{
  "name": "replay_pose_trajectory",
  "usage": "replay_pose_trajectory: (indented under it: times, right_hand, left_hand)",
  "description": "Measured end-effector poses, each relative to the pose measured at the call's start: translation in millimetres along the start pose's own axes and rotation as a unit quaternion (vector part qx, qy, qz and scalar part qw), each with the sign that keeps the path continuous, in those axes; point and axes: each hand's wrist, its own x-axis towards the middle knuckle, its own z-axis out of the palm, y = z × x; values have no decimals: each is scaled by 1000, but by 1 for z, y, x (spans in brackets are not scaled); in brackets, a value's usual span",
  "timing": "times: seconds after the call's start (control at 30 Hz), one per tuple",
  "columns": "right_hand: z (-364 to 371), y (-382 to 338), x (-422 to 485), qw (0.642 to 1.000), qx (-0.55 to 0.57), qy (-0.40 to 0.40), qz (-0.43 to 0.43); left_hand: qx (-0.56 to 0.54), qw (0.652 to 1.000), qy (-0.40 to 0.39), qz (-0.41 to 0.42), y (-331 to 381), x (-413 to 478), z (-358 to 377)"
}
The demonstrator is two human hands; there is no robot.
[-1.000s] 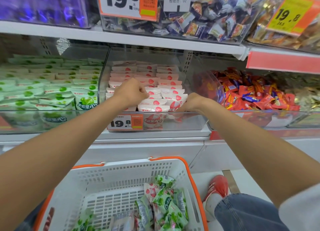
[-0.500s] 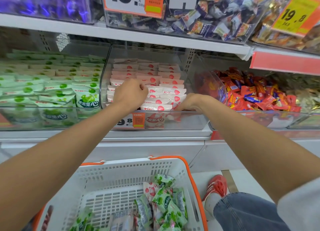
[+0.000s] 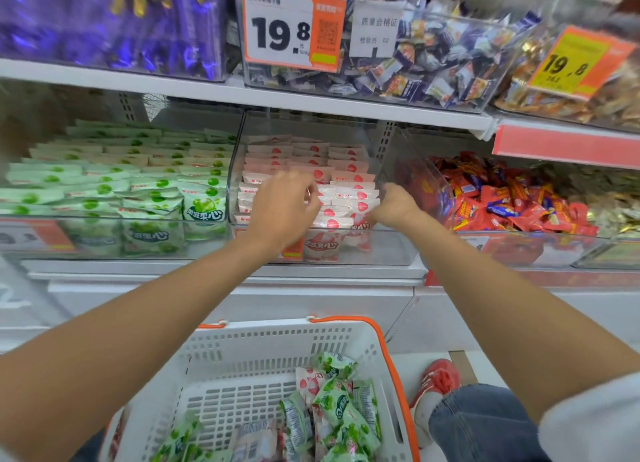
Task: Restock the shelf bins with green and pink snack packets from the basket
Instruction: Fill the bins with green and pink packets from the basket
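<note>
Left hand (image 3: 284,208) curling its fingers onto the pink packets (image 3: 349,198) in the middle bin (image 3: 384,250), right hand (image 3: 394,207) dipping in beside, fingertips hidden, cannot tell either grip's state, green packets (image 3: 138,184) filling the left bin (image 3: 41,219), more of both lying in the basket (image 3: 263,343) below.

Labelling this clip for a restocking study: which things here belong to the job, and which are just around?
Job: basket; green packets and pink packets in it; green bin; pink bin; left hand and right hand, both at the pink bin's rows.
Just around: red sweets; purple sweets; price tag; red shoe.
</note>
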Motion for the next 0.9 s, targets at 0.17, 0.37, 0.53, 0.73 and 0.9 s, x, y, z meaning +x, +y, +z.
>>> replay_pose_trajectory:
  times: [0.17,0.37,0.53,0.73,0.9]
  right_hand:
    - [32,-7,-84,960,81,193,-185]
    - [164,56,-159,989,11,-112,-98]
    - [258,117,-205,932,-113,-342,-38]
    - [297,112,-221,888,-168,-418,-96]
    - [288,100,-197,899,-88,-427,-46]
  left_hand:
    - [-74,991,-93,-67,10,-68,-6]
    - [-11,882,-418,-216,-67,-189,24]
    - [72,787,-583,-187,-113,-263,44]
    - [130,674,-706,-173,-148,-342,60]
    - [135,692,-689,-168,-145,-365,67]
